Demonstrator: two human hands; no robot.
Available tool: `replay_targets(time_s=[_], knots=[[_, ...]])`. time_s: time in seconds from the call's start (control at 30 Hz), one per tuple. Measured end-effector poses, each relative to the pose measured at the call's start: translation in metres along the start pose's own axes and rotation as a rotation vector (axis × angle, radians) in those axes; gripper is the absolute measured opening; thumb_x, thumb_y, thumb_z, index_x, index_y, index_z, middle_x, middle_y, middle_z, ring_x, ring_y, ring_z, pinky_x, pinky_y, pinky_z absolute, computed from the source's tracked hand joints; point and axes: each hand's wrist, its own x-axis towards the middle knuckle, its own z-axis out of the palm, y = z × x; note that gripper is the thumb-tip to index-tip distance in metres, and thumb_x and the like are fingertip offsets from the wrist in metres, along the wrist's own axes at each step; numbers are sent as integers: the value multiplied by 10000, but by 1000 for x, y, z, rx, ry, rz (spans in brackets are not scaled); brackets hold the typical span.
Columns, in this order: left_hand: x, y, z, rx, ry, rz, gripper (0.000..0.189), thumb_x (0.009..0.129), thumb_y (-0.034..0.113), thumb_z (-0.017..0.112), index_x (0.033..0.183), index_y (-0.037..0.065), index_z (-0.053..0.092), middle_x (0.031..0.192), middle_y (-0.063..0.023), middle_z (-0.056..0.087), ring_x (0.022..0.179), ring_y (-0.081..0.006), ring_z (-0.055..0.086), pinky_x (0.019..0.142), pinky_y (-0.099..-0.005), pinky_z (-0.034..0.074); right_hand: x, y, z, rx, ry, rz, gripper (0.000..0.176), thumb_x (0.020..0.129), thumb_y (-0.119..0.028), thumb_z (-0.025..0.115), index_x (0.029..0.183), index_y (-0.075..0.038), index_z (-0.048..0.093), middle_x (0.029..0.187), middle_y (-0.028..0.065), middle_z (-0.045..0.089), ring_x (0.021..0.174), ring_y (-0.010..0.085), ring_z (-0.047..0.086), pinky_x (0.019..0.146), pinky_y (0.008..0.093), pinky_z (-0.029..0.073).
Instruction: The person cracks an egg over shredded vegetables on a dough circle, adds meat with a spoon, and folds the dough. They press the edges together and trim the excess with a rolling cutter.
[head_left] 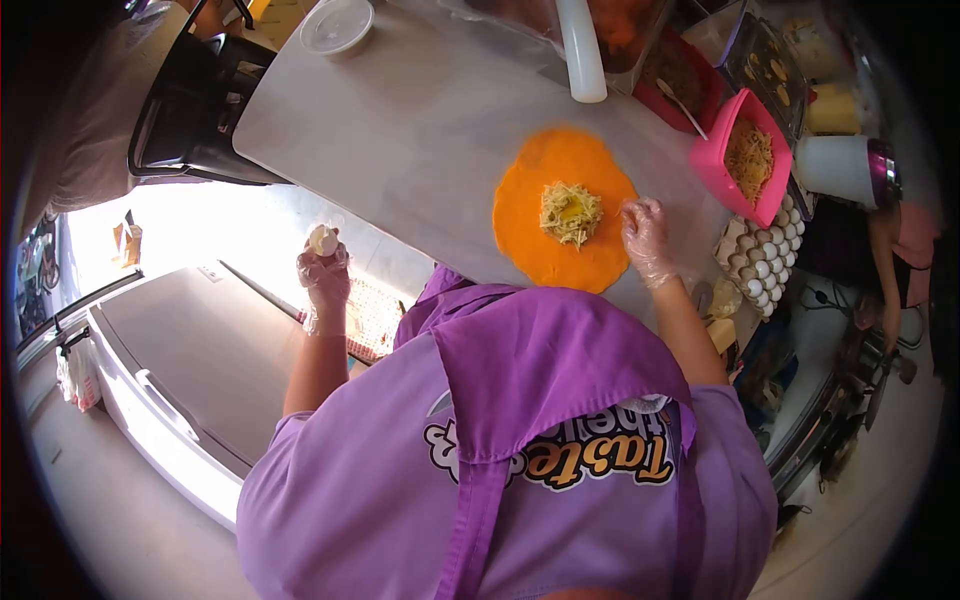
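My left hand, in a clear plastic glove, is raised off the left edge of the table and holds a small white piece, perhaps an eggshell. An orange round of dough lies flat on the table. At its middle sits a heap of shredded filling with a yellow, egg-like spot on top. My right hand, also gloved, is at the right edge of the dough with its fingers curled in; whether anything is inside them is hidden.
A pink container of shreds and trays of eggs stand at the right. A white cylinder and a lidded tub are at the back. A chest freezer is at left. Another person's arm shows far right.
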Motion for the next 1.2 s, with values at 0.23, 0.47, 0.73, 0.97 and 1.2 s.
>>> replay_targets(time_s=[0.23,0.47,0.73,0.97,1.2], knots=[[65,-108,-65,-25,-114,-61,379,895,414,465,1095,99,536,1031,-74,615,721,-175,559,558,-291,456,-10,-22,-3,203,-99,87,322,707,124,486,994,19,588,995,149,501,872,269,559,788,314,481],[121,-160,14,-56,-427,-232,416,909,438,473,1159,107,514,1132,-71,586,881,-205,582,685,-337,497,-17,-24,-13,270,88,206,393,702,207,428,997,-7,577,996,107,469,911,210,564,761,286,489],[144,-224,15,-41,-483,-563,428,913,431,476,1194,110,496,1177,-72,564,949,-219,569,744,-361,491,-30,-48,-3,358,227,240,438,702,212,461,1030,-49,586,1067,85,419,1033,217,513,892,313,477],[131,-231,-15,48,-490,-821,440,916,425,478,1226,113,481,1216,-72,546,1008,-232,556,796,-382,485,-56,-73,-2,175,231,306,407,726,193,488,1046,-43,576,1091,107,495,1051,218,518,898,331,477],[98,-175,-37,170,-446,-986,455,919,420,481,1257,115,466,1255,-73,527,1067,-244,544,848,-403,480,-41,-110,-29,1208,433,699,383,827,81,498,1201,3,529,1189,133,526,1056,262,551,874,387,496]])
